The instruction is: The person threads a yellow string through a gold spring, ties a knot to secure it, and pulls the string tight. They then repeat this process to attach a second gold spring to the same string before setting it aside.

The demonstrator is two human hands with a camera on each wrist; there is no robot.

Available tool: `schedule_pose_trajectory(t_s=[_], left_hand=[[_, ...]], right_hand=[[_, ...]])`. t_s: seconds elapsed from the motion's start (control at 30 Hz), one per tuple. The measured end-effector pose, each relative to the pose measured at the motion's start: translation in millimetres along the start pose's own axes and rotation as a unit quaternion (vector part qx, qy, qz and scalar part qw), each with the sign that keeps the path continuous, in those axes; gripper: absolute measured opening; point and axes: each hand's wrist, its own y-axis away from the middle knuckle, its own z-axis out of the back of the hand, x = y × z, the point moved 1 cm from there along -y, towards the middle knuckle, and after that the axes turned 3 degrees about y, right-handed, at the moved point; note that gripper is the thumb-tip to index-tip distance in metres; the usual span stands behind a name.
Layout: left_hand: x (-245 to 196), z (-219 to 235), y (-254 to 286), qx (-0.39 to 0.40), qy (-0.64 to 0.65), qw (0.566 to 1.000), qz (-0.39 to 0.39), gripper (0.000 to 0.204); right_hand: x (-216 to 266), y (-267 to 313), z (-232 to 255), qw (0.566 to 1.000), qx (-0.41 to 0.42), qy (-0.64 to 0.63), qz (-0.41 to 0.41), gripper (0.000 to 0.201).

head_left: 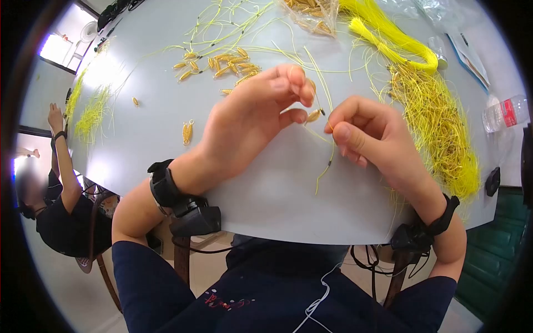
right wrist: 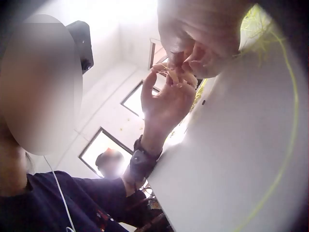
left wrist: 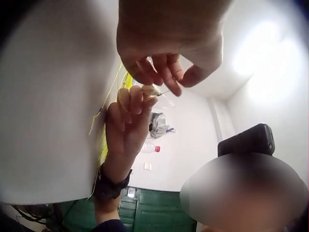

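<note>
a gold wire coil (head_left: 313, 116) is held up above the bench (head_left: 277, 205), in the gap between the left hand (head_left: 250, 114) and the right hand (head_left: 377, 136); its long axis is slanted across that gap, with the dark-tipped end turned toward the right fingers. in the head view it is placed nearest the left thumb tip. the left fingers are loosely bent, thumb and forefinger parted; whether anything is gripped by them cannot be told. by the right fingers, brought together at the tips, a yellow cord (head_left: 318, 178) is pinched, its lower length marked by a dark bead (head_left: 328, 164). beyond the left hand a pile of gold coils (head_left: 233, 62) is scattered on the pale bench, while a tangled cord bundle (head_left: 438, 130) is heaped past the right. farther out, a plastic bottle (head_left: 508, 114) is laid near the edge, and a seated person (head_left: 66, 216) is seen at the far left.
</note>
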Motion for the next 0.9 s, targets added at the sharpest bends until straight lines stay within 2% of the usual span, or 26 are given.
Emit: schedule_pose_trajectory(t_s=[0.1, 0.17, 0.23, 0.3, 0.37, 0.4, 0.47, 0.5, 0.57, 0.7, 0.8, 0.9], left_hand=[[4.5, -2.1, -4.1, -0.027, 0.018, 0.998, -0.059, 0.051], [4.7, -11.1, -5.1, -0.010, -0.073, 0.992, -0.103, 0.046], [3.6, -14.3, -3.3, -0.007, -0.058, 0.994, -0.095, 0.045], [1.5, -17.4, -1.4, -0.006, -0.102, 0.991, -0.085, 0.041], [2.8, -13.9, -1.2, -0.019, -0.125, 0.989, -0.082, 0.037], [3.2, -12.2, -1.2, -0.033, -0.148, 0.985, -0.083, 0.033], [4.3, -10.8, -1.3, -0.027, -0.148, 0.986, -0.067, 0.029], [5.0, -10.6, -1.7, -0.022, -0.148, 0.987, -0.053, 0.026], [6.2, -14.4, -1.0, -0.015, -0.153, 0.987, -0.038, 0.024], [4.9, -19.0, 0.2, 0.026, -0.159, 0.987, -0.010, 0.020], [1.3, -24.0, 2.1, 0.031, -0.150, 0.988, 0.026, 0.019], [4.9, -23.1, 1.3, 0.030, -0.136, 0.990, 0.029, 0.018]], right_hand=[[2.2, 3.2, -4.5, 0.997, 0.010, 0.078, 0.019, 0.009], [-2.9, 4.7, -7.5, 0.992, 0.019, 0.110, 0.060, 0.011], [-1.5, 5.3, -5.1, 0.988, 0.039, 0.141, 0.057, 0.011], [-0.7, 6.1, -5.9, 0.982, 0.058, 0.171, 0.054, 0.011], [-0.2, 7.6, -9.5, 0.990, 0.063, 0.090, 0.088, 0.011], [1.0, 8.2, -9.7, 0.990, 0.062, 0.088, 0.087, 0.011], [3.7, 8.5, -7.8, 0.993, 0.003, 0.077, 0.092, 0.012], [3.4, 7.7, -6.7, 0.993, 0.003, 0.077, 0.091, 0.012], [3.7, 5.1, -2.4, 0.987, -0.075, 0.041, 0.134, 0.014], [1.9, 3.1, 3.5, 0.984, -0.115, 0.055, 0.123, 0.014], [-0.2, 1.8, 2.8, 0.984, -0.107, 0.079, 0.115, 0.014], [1.5, 2.9, 1.5, 0.985, -0.103, 0.094, 0.100, 0.013]])
